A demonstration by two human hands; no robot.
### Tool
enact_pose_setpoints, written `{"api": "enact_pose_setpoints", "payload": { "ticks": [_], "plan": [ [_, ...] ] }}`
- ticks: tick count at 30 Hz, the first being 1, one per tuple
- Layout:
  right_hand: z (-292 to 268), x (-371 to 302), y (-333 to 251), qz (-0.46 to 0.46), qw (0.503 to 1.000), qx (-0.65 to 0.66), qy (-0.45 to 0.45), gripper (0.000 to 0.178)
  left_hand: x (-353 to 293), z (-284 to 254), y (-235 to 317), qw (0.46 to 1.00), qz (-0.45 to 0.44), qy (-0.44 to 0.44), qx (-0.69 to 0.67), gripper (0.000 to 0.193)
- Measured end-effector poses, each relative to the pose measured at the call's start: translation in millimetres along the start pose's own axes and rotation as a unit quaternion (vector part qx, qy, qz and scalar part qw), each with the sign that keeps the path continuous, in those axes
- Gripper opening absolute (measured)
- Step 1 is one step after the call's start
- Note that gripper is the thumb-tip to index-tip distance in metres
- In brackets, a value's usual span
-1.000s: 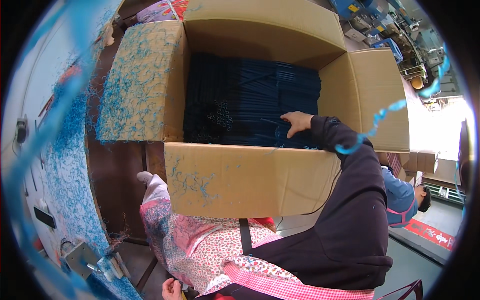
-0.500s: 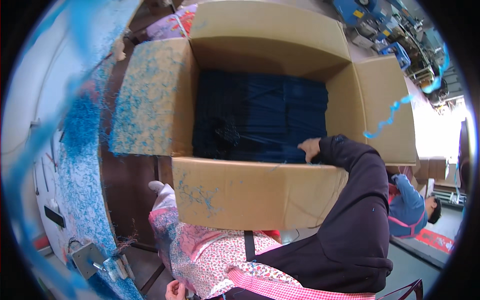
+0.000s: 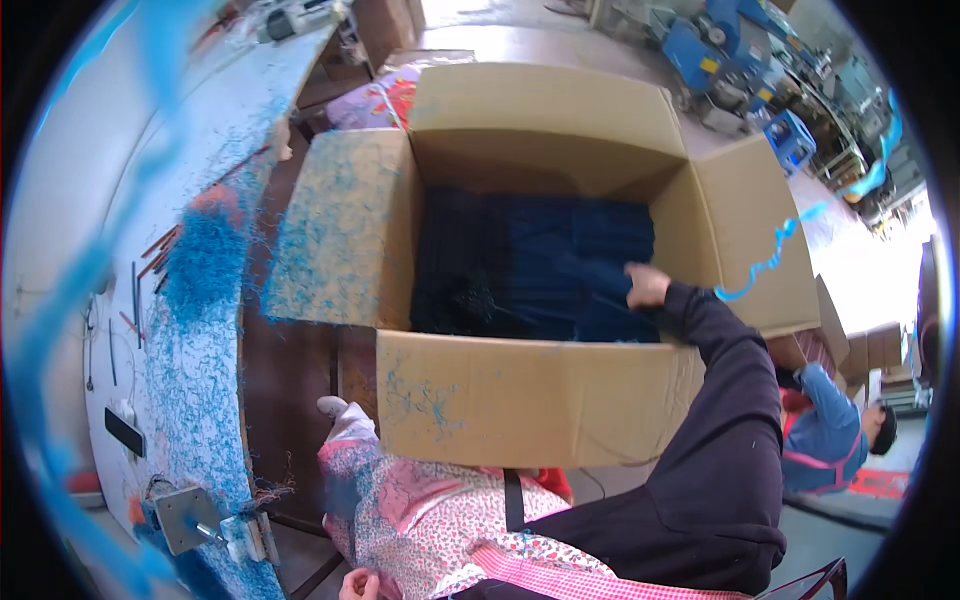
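Observation:
A big open cardboard box (image 3: 540, 405) stands in front of me, its flaps folded outward. Dark blue strips or bundles (image 3: 560, 250), packed side by side, cover its bottom; their exact kind is unclear. A small tangle of dark threads (image 3: 485, 300) lies on them at the left. Over the right end of these bundles, inside the box, is my right hand (image 3: 648, 286), fingers apart and no object visible in it. My left hand (image 3: 358, 584) shows only in part at the lower edge, beside my flowered apron (image 3: 450, 530), fingers curled in with nothing seen in them.
Left of the box runs a table (image 3: 190, 390) strewn with blue thread scraps, holding a phone (image 3: 124, 432) and a metal clamp-like fixture (image 3: 185, 520). Blue machinery (image 3: 710, 50) stands at the far right. A co-worker in blue (image 3: 825, 430) is at the right. Blue strands hang close to the camera.
The view has shifted, so the box appears lower. My right hand has moved away from the near wall, slightly rightward, above the bundles. My left hand stays low with curled fingers.

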State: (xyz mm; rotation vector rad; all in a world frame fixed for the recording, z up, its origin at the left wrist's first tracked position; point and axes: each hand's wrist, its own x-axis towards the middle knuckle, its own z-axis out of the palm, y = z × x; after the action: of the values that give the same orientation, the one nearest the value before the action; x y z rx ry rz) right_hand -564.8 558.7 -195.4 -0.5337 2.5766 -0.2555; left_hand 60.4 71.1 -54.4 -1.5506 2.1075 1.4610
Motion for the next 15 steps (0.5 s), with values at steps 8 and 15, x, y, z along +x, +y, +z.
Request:
{"api": "enact_pose_setpoints", "payload": {
  "ticks": [8, 15],
  "plan": [
    [-134, -42, -103, -0.025, 0.900, 0.195, 0.389, 0.055, 15, -9, 22, 0.999, 0.047, -0.006, 0.022, 0.028],
    [-140, -142, -370, -0.267, 0.739, 0.618, 0.003, 0.028, 21, -6, 145, 0.958, 0.242, -0.046, -0.150, 0.047]
  ]
}}
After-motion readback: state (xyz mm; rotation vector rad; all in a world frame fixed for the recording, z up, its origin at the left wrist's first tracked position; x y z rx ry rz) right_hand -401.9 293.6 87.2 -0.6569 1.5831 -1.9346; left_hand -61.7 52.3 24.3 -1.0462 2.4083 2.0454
